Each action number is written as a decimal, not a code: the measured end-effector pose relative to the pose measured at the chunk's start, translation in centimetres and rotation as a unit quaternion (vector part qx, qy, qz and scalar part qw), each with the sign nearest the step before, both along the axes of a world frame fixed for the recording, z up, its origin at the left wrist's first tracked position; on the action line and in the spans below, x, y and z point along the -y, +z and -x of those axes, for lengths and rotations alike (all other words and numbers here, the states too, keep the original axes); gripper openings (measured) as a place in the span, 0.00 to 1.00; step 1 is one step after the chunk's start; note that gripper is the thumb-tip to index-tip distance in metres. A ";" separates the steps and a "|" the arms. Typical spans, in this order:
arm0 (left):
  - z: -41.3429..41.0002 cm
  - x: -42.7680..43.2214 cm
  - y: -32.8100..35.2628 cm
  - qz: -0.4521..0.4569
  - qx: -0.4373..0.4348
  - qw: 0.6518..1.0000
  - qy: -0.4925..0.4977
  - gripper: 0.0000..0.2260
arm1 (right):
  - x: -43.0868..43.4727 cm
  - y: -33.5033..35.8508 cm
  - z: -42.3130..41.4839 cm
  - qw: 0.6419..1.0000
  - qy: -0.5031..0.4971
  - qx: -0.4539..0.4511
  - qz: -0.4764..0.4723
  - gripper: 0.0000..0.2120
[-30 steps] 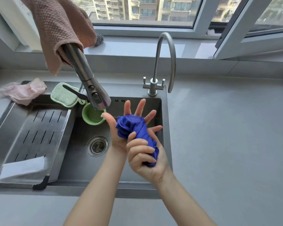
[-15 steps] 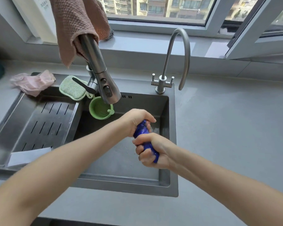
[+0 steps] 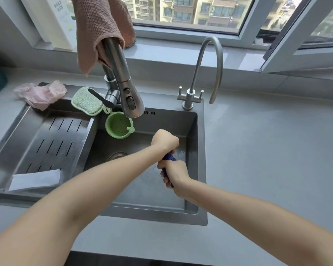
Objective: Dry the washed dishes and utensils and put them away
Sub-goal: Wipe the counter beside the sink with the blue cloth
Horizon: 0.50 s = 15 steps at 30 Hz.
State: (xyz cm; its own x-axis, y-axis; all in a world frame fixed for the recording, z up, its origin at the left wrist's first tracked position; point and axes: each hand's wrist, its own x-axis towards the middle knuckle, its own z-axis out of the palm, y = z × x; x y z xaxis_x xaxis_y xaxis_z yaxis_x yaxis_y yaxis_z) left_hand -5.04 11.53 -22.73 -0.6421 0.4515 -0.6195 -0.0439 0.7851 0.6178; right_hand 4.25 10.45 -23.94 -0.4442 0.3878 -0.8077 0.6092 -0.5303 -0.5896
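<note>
Far-left sill: white box (image 3: pixel 56 22), print unreadable. Sink basin (image 3: pixel 192 131), centre: my left hand (image 3: pixel 164 140), palm flat a second ago, now fisted round the far end of the blue cloth (image 3: pixel 169 156); my right hand (image 3: pixel 174 172) grips the near end. Cloth twisted over the basin: wringing, I judge, before drying. No dishes in view.

A blue cloth (image 3: pixel 169 156), tight narrow roll, mostly hidden between left hand (image 3: pixel 164 140) above and right hand (image 3: pixel 174 172) below, over sink (image 3: pixel 201 160).
</note>
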 end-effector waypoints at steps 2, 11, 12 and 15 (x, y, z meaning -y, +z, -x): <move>0.7 0.4 0.3 -0.014 0.046 0.999 0.019 0.13 | -0.6 0.3 -0.6 0.999 0.031 -0.014 0.005 0.07; 4.3 4.7 1.8 -0.051 0.273 0.956 -0.091 0.17 | -3.2 2.8 -4.3 0.992 0.067 -0.109 -0.002 0.12; 4.3 5.2 1.9 -0.060 0.281 0.953 -0.093 0.18 | -3.3 2.9 -4.5 0.992 0.047 -0.117 0.011 0.12; 4.7 6.1 1.3 -0.140 0.329 0.932 -0.064 0.22 | -3.5 3.3 -5.3 0.980 -0.057 -0.144 0.127 0.15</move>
